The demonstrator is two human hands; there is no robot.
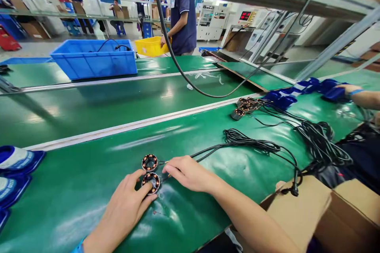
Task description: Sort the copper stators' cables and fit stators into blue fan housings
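Observation:
Two small round copper-wound coils lie side by side on the green bench mat (89,189). My left hand (126,203) pinches the nearer coil (151,182) between thumb and fingertips. The farther coil (150,162) sits just behind it, untouched. My right hand (187,172) rests beside them with its fingertips closed on the thin black cable (208,152) where it joins the coils. That cable runs right into a loose black bundle (252,142).
More coils (247,106) and tangled black cables (320,142) lie at the right, near another person's arm (363,97) and blue pouches (297,91). A cardboard box (314,213) stands at the bottom right. A blue bin (93,59) sits beyond the conveyor; blue-white packs (14,162) lie at left.

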